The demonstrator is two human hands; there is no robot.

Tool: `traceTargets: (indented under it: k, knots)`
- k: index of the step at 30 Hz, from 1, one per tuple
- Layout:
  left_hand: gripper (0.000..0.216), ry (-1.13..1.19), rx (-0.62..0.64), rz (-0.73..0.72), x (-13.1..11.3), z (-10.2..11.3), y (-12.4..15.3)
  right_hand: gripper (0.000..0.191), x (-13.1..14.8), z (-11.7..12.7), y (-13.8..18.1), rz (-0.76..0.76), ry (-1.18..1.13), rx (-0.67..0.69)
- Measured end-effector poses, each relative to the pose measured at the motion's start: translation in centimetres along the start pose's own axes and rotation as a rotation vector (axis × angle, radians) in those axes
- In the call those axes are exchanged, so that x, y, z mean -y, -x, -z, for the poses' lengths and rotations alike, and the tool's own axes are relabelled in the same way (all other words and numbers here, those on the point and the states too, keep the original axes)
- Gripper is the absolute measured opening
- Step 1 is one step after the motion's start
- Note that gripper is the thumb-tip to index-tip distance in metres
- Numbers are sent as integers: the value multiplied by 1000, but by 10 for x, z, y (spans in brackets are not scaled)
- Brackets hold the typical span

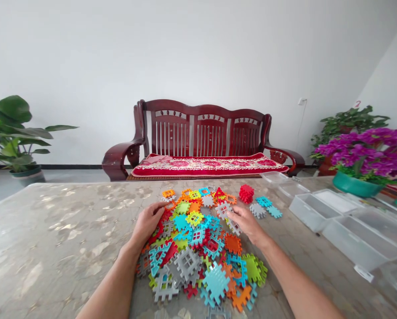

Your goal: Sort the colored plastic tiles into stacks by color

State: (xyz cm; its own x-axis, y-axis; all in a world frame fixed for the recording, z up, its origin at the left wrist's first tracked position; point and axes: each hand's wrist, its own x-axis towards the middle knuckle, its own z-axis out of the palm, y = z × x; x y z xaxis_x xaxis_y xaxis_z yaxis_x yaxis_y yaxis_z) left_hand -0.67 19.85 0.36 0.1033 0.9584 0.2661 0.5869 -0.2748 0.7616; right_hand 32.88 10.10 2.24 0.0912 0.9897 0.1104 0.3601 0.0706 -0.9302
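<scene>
On the shiny bench (58,230), the block pile (198,248) is best sorted slowly, each hand's grip spread: left hand (148,221), right hand (246,221).

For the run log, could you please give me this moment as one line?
left hand: flat on block pile | right hand: fingers on pile, grip unclear | red stack: apart | clear bins: right

Marbled table (58,230), heap of colourful interlocking tiles (198,248), red tile stack (246,193), clear plastic boxes (347,223)
</scene>
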Motion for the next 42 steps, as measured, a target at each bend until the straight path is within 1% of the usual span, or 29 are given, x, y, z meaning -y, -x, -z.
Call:
traceTargets:
  k: [2, 4, 7, 9, 11, 13, 15, 17, 19, 24, 29, 33, 35, 38, 42]
  knots:
    - [44, 1, -1, -1, 0, 0, 0, 41, 1, 4, 0, 21, 76, 9]
    - [44, 0, 0, -3, 1, 0, -1, 43, 3, 8, -1, 51, 108, -12]
    - [46, -6, 6, 3, 1, 0, -1, 39, 4, 14, -4, 24, -1, -79]
    - [47, -15, 11, 5, 2, 0, -1, 41, -1, 21, -6, -43, -97, -171]
    - [46, -29, 10, 2, 2, 0, -1, 50, -9, 31, -9, -89, -155, -309]
    - [45, -36, 6, 3, 3, 0, -1, 56, -21, 46, -10, -96, -164, -461]
    - [44, -32, 6, 6, 3, 0, -2, 56, -35, 62, -11, -94, -148, -591]
    - [44, -24, 10, 5, 3, 0, -2, 56, -49, 76, -10, -110, -135, -688]
    - [44, -26, 16, 4, 3, 0, -3, 58, -61, 87, -9, -136, -115, -747]
    - [44, -37, 18, 14, 2, 2, -3, 57, -78, 96, -11, -175, 70, -789]
    - [43, -44, 16, 17, 2, 1, -3, 55, -83, 97, -19, -201, 110, -794]
    - [46, -52, 21, 13, 4, 1, -3, 48, -85, 101, -19, -250, 197, -776]
    - [47, -51, 23, 12, 5, 1, -3, 43, -83, 103, -17, -265, 256, -777]
    - [48, -48, 19, 6, 5, 1, -3, 38, -76, 101, -12, -294, 429, -738]
    - [45, -48, 13, 9, 5, 1, -3, 43, -61, 94, -4, -334, 660, -667]
